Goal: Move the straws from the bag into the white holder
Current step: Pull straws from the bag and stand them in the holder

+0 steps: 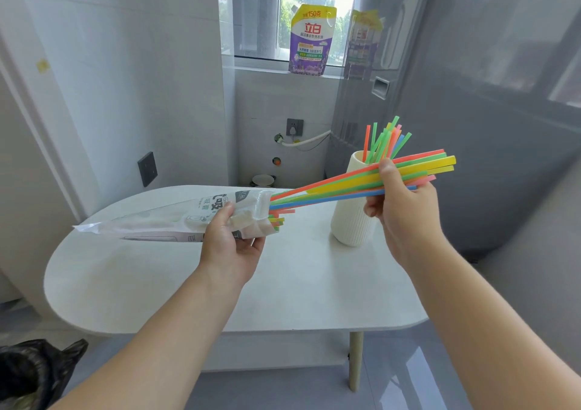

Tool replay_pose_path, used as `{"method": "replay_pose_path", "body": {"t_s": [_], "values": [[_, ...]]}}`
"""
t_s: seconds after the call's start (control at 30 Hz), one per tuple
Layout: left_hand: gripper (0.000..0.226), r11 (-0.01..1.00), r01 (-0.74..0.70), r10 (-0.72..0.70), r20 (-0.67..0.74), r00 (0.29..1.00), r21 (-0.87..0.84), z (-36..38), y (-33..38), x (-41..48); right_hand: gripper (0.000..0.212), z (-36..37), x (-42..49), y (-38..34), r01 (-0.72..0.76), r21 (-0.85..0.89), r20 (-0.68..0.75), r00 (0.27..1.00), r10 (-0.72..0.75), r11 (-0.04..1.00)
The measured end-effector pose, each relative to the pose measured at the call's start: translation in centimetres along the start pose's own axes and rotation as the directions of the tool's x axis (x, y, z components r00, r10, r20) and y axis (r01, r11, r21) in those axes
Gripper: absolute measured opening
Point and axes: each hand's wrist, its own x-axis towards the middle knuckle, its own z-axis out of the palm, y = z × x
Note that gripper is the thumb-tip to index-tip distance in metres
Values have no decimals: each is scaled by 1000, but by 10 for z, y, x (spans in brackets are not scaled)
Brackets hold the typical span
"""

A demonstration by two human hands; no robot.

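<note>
My left hand (231, 239) grips a clear plastic straw bag (176, 217) held level above the white table, its open mouth pointing right. A bundle of several coloured straws (339, 186) sticks out of the mouth, and my right hand (399, 205) is closed around its far end, in front of the holder. A few shorter straw ends (278, 217) still poke from the bag mouth. The white ribbed holder (352, 217) stands upright on the table at the right, with several straws (385, 140) standing in it.
The white oval table (157, 283) fills the middle, with a pale leg at front right. A grey fridge (471, 95) stands close on the right. A purple detergent pouch (311, 41) sits on the window sill. A black rubbish bag (34, 372) lies at bottom left.
</note>
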Motion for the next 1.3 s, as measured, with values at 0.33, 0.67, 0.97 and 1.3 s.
{"method": "replay_pose_path", "body": {"t_s": [0.33, 0.67, 0.97, 1.3], "values": [[50, 1000, 0, -1, -29, 1000, -28, 0, 3, 6, 21, -26, 12, -25, 3, 3, -12, 1000, -3, 1000], [28, 999, 34, -34, 21, 999, -5, 2, -3, 4, 20, -48, 18, -58, 103, -17, -111, 988, -104, 995], [41, 997, 72, -74, 50, 996, 38, 4, -21, -4, 24, -59, 37, -102, 318, -223, -215, 906, -365, 921], [34, 996, 85, -88, 73, 993, 42, 4, -23, -5, 26, -54, 48, -110, 340, -387, -178, 885, -431, 857]]}}
